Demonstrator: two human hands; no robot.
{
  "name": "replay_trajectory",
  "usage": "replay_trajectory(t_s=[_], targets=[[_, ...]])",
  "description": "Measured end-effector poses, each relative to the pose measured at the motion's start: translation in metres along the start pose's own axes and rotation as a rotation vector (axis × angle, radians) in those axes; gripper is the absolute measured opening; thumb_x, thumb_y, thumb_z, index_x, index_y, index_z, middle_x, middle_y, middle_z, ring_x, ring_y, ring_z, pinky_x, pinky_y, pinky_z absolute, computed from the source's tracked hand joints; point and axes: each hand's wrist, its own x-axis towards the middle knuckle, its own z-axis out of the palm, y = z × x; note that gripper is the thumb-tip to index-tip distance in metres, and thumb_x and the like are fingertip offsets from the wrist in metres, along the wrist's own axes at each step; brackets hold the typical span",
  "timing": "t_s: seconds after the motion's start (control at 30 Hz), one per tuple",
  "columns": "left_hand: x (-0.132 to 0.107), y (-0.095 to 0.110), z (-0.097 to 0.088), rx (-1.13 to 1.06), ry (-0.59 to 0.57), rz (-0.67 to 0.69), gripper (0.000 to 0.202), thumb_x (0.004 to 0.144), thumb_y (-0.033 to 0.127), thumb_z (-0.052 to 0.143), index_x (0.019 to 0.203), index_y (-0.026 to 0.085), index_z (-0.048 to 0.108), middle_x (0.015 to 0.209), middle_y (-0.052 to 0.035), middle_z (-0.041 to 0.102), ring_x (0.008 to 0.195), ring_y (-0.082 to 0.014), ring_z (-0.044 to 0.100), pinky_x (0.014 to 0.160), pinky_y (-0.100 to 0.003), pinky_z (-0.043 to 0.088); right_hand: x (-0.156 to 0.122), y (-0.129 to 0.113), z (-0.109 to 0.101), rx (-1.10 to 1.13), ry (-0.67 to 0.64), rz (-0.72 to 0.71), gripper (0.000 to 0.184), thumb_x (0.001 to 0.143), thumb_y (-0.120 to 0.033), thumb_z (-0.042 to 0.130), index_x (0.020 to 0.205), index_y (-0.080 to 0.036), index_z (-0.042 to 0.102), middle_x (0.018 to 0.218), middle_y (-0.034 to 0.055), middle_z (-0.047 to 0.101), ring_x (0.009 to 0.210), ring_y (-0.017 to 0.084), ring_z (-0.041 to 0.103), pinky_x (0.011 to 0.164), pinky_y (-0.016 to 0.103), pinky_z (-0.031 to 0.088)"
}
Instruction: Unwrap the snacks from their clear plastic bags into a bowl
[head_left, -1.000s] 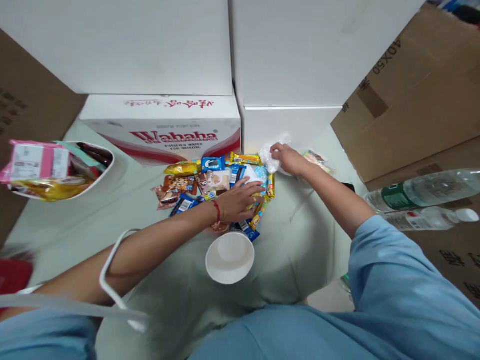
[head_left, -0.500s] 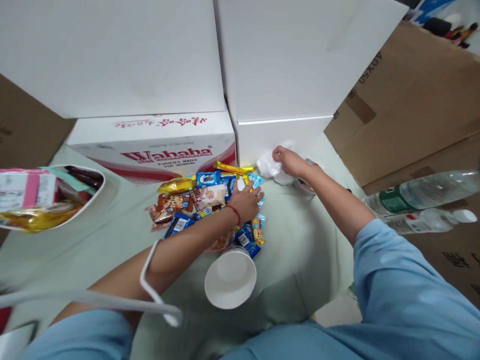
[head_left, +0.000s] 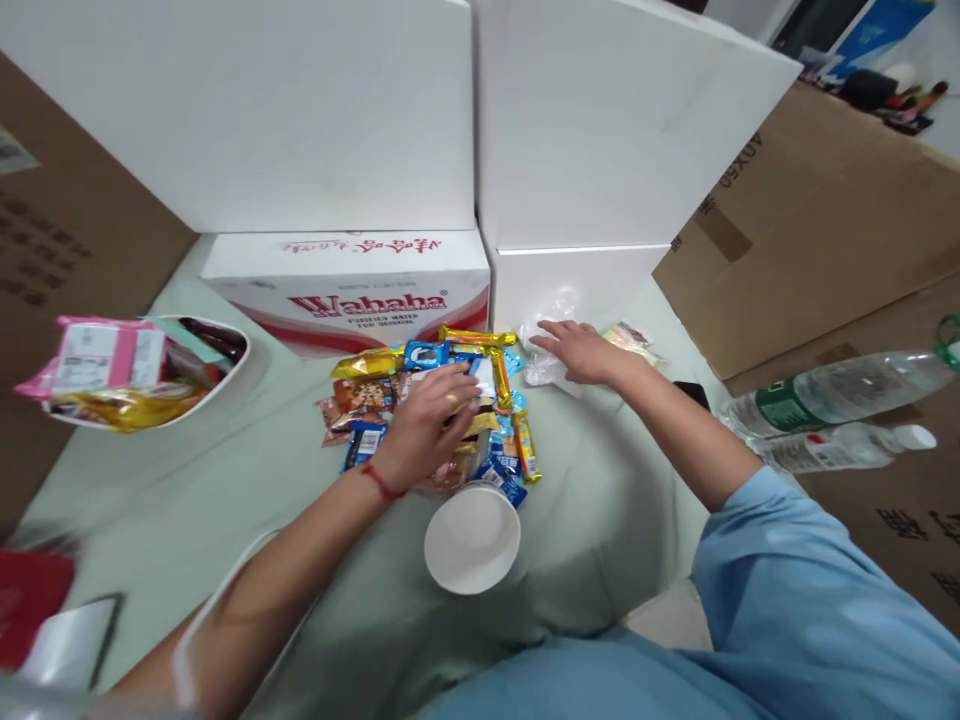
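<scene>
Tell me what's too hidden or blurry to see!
All in the head view:
Some snack packets: hidden by the left hand.
Part of the crumpled plastic: behind the right hand.
The red thing's other end: cut off by the left edge.
Words on the brown box at left: too blurry.
Writing on the green label: too small.

White carton (head_left: 349, 290): front reads "Wahaha®", "PURIFIED WATER FOR DRINKING".
Brown box (head_left: 817, 230), right of the carton: I read "40X50".
Snack wrappers (head_left: 367, 395), before the carton: print too small for me.

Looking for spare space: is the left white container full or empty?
Full: the white container is heaped, a pink packet and gold packet above its rim.
</scene>
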Motion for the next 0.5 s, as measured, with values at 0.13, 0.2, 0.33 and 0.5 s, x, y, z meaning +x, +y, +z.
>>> replay_trajectory(t_s=[0.13,0.2,0.33,0.5], targets=[[-0.071,-0.016,-0.05,0.178,0.337,-0.272,0.021,0.095,0.027,0.055,0.106,0.025,0.072,0.109,-0.0075,0.076,0.115,-0.027,0.066,0.109,-0.051,0.048,-0.042,-0.01,-0.018,0.172,0.106,-0.141,0.098,0.08,-0.024,0.081,0.163,-0.03,0.03,0.173,0.0125,0.021,0.153,0.04,0.031,0.119,0.06,0.037],[-0.103,-0.032,-0.069,0.34,0.482,-0.429,0.021,0.093,0.026,0.055,0.106,0.023,0.071,0.11,-0.0105,0.074,0.114,-0.0292,0.066,0.106,-0.053,0.048,-0.068,-0.021,-0.016,0.25,0.204,-0.123,0.08,0.089,-0.031,0.073,0.16,-0.033,0.038,0.17,0.0099,0.029,0.152,0.037,0.036,0.12,0.058,0.038],[-0.129,-0.081,-0.094,0.524,0.612,-0.724,0.033,0.089,0.024,0.057,0.119,0.017,0.066,0.13,-0.0175,0.064,0.124,-0.035,0.059,0.103,-0.054,0.046,-0.121,-0.045,0.015,0.414,0.344,-0.012,0.041,0.099,-0.041,0.057,0.138,-0.031,0.064,0.143,0.0103,0.064,0.132,0.032,0.062,0.112,0.052,0.051],[-0.12,-0.139,-0.102,0.379,0.604,-0.918,0.033,0.085,0.045,0.066,0.099,0.015,0.062,0.108,-0.0029,0.062,0.112,-0.0292,0.062,0.093,-0.047,0.045,-0.186,-0.068,0.063,0.582,0.275,0.221,0.032,0.098,-0.047,0.055,0.111,-0.028,0.077,0.114,0.0101,0.078,0.105,0.029,0.075,0.095,0.045,0.062]])
